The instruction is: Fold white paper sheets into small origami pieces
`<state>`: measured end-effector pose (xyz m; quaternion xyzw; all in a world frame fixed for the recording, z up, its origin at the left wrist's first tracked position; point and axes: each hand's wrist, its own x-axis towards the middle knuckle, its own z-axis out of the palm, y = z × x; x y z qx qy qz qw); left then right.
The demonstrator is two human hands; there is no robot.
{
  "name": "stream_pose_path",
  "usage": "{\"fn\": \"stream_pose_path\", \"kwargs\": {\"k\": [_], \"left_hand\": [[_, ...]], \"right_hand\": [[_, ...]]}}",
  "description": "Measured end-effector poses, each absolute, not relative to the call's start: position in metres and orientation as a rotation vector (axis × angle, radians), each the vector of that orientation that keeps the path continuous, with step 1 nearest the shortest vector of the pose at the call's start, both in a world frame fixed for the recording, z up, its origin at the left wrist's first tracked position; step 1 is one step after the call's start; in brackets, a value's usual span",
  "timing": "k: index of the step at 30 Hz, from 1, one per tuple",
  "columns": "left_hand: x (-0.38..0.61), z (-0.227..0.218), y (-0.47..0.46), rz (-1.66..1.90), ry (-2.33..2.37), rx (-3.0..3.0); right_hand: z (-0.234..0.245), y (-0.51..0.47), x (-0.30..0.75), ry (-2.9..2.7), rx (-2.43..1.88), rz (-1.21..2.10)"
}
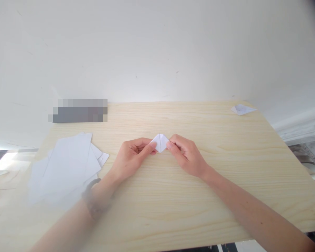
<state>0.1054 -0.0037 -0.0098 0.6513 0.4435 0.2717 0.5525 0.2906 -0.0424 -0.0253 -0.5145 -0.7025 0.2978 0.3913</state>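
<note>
Between my two hands, over the middle of the table, is a small piece of folded white paper. It is diamond-shaped, with a fold line or slit running down its centre. My left hand pinches its left corner, thumb on top and fingers curled beneath. On the opposite corner my right hand is closed the same way, thumb against the near face. The fingertips under the paper are partly hidden. A dark band is around my left wrist, blurred.
Loose white sheets lie in an overlapping pile on the left of the wooden table. Behind them is a dark, pixelated block. A pointed folded paper rests at the far right corner. A pale wall borders the back edge.
</note>
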Motion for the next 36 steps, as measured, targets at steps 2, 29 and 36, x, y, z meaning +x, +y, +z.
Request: {"fn": "stream_pose_path", "kwargs": {"k": [2, 29, 36], "left_hand": [[0.1068, -0.0096, -0.0033, 0.703, 1.019, 1.535], [0.1081, -0.0149, -0.009, 0.665, 0.978, 1.617], [0.1086, -0.0161, -0.0074, 0.641, 0.988, 1.571]], "right_hand": [[-0.0252, -0.0429, 0.2902, -1.809, -1.279, 0.768], [-0.0268, -0.0456, 0.2861, -1.813, -1.269, 0.683], [-0.0287, -0.0452, 0.2854, -1.775, -1.278, 0.732]]}}
